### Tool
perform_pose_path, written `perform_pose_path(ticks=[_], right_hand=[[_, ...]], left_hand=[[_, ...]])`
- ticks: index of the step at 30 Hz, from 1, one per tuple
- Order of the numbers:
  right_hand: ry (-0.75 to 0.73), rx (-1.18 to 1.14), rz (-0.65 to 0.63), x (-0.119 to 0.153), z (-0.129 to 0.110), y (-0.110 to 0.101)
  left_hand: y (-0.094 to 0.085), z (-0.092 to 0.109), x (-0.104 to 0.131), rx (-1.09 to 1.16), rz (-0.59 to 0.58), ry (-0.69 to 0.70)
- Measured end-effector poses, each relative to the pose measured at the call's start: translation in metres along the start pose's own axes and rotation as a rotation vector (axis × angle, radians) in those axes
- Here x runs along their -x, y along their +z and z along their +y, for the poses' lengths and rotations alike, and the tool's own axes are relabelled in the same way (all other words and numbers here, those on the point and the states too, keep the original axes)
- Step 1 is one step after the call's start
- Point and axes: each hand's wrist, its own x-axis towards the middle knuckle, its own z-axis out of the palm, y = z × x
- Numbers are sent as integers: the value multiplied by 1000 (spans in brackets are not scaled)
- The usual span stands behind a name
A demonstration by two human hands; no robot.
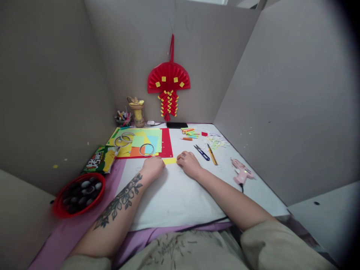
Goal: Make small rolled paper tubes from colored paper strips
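A small strip of yellow paper [170,161] lies on the white table surface between my two hands. My left hand [153,167] is closed at the strip's left end, its fingers curled over the paper. At the right end, my right hand [189,164] has its fingers bent and pressed together on the paper. Just beyond my left hand is a stack of coloured paper sheets [165,144] with metal rings [146,149] on top. Thread snips [201,152] and a yellow craft knife [212,154] rest to the right of my right hand.
A pink glue gun [242,171] with a cord lies at right. Rolled paper pieces [190,132] and paper scraps [218,141] are farther back. At left are a red bowl [102,187] of dark fruit and a snack bag [99,160]. A red fan decoration [168,77] hangs on the back wall.
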Motion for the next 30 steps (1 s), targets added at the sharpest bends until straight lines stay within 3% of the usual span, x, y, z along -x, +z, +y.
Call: perform_pose_path(ticks=[3,7,9,13,18,23,30], right_hand=[[40,-90,78,1,5,4],[203,-239,315,-1,11,5],[263,-257,340,-2,9,3],[240,-256,224,-3,-6,3],[146,-325,172,-8,-17,10],[241,-246,81,-11,-14,12],[271,-188,-11,-15,-11,12]], left_hand=[[9,-11,-7,91,100,-76],[18,-20,-17,256,341,-158],[20,-18,-20,289,378,-161],[23,-10,-22,287,323,-137],[29,-12,-23,310,293,-87],[32,-15,-24,281,198,-61],[30,-12,-24,236,173,-70]])
